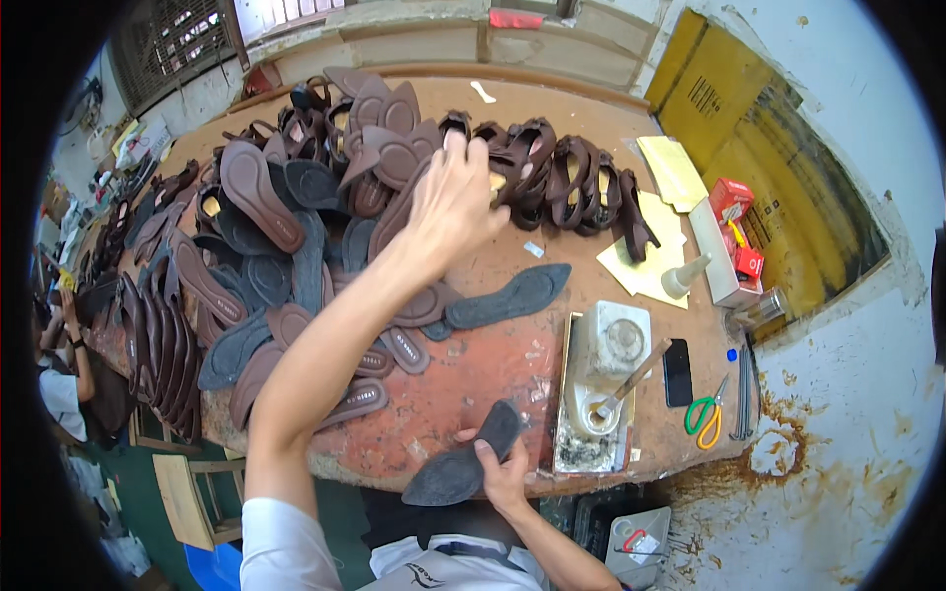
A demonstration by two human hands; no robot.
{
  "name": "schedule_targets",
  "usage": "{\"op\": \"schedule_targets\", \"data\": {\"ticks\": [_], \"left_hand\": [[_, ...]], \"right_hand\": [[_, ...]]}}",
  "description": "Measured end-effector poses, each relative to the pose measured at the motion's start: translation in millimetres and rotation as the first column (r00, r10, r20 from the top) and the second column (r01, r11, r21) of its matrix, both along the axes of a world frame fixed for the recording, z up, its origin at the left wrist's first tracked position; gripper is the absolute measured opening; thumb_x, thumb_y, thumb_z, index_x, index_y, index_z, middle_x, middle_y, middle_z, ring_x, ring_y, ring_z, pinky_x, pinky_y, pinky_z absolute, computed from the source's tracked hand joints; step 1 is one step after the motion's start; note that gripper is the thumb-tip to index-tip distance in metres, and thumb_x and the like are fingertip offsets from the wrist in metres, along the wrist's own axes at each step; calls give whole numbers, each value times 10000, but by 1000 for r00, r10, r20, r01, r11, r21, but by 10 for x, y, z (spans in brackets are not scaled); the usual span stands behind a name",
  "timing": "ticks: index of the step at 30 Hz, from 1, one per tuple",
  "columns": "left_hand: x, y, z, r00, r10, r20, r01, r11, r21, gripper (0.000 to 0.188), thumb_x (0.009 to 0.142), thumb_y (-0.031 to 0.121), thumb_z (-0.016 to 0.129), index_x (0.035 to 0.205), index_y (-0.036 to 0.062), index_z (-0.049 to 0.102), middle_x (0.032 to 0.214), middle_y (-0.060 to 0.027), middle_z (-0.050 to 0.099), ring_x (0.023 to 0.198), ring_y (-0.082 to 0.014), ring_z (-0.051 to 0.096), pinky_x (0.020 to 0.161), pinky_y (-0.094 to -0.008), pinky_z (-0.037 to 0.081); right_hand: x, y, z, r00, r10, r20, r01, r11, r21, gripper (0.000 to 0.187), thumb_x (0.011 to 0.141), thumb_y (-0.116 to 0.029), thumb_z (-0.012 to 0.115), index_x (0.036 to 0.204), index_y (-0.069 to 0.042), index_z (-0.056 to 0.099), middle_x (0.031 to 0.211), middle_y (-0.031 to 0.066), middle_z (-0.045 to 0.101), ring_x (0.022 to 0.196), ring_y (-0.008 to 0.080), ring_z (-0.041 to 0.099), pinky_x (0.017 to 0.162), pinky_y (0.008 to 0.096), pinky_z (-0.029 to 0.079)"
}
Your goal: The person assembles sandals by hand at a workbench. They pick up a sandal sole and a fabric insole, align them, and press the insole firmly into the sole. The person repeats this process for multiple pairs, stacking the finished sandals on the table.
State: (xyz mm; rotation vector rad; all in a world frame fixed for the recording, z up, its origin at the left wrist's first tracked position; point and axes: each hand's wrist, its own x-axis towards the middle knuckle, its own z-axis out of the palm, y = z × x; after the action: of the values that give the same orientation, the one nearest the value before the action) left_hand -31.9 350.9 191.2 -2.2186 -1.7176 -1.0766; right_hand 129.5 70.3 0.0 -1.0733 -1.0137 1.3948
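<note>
My left arm stretches across the table, and my left hand [455, 197] is at the near side of a row of dark brown strappy shoe uppers [527, 163]. Its fingers are bent, and their tips are partly hidden, so what they grip does not show. Near the table's front edge, my right hand [503, 475] holds a dark grey shoe sole [453, 477], thumb on top, the pointed end toward the left. Brown padded insoles [258, 192] and more grey soles lie heaped under and around my left forearm. One grey sole [512, 297] lies apart, right of the heap.
A white glue container [616, 340] with a brush [641, 374] stands in a tray at right. Beside it lie a black phone [677, 372] and scissors [711, 416]. Yellow paper [645, 246] and small red boxes [731, 200] sit farther back. Another person [64, 379] works at far left.
</note>
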Motion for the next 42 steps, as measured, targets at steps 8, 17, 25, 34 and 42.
{"op": "schedule_targets", "data": {"ticks": [8, 17, 25, 34, 42], "left_hand": [[-989, -2970, -1129, 870, -478, -119, 471, 878, -83, 439, 796, 192, 821, 1139, 46, 591, 1263, -175, 566, 1195, -368, 597, 951, -546, 562], [-911, -3838, -1466, 910, 169, 379, -84, 969, -231, 497, 955, 94, 785, 1391, 24, 556, 1373, -227, 606, 1167, -334, 655, 983, -463, 556], [-824, -3765, -1651, 462, 528, 712, -9, 806, -592, 277, 1068, 2, 596, 1333, -20, 518, 973, -101, 682, 855, -161, 675, 771, -307, 556], [-849, -3754, -1715, 505, 522, 687, 2, 795, -606, 323, 1053, -12, 635, 1339, -13, 485, 946, -55, 633, 826, -104, 619, 727, -266, 534], [-749, -3623, -1679, 610, 547, 574, -83, 764, -640, 569, 901, -24, 827, 1365, 8, 500, 837, -50, 538, 697, -142, 552, 636, -306, 489]], "right_hand": [[683, -328, 1106, 945, 168, 282, -279, 862, 424, 454, 769, -160, 829, 997, -82, 445, 960, 96, 555, 800, 196, 538, 762, 350, 481], [304, 418, 1053, 312, 198, 929, -765, 633, 122, 333, 728, -96, 914, 1024, -56, 766, 1163, 101, 734, 1058, 321, 674, 888, 426, 521], [-295, 337, 752, 299, 296, 907, -843, 527, 107, 295, 713, -86, 907, 998, -67, 831, 1148, 58, 756, 1051, 271, 675, 905, 415, 512], [-450, 320, 642, 289, 327, 900, -855, 512, 88, 271, 731, -85, 891, 994, -63, 831, 1160, 57, 751, 1059, 265, 664, 923, 412, 511], [-470, 305, 656, 197, 284, 938, -869, 493, 33, 311, 772, -145, 876, 1064, -65, 806, 1202, 61, 731, 1110, 266, 639, 997, 438, 469]]}}
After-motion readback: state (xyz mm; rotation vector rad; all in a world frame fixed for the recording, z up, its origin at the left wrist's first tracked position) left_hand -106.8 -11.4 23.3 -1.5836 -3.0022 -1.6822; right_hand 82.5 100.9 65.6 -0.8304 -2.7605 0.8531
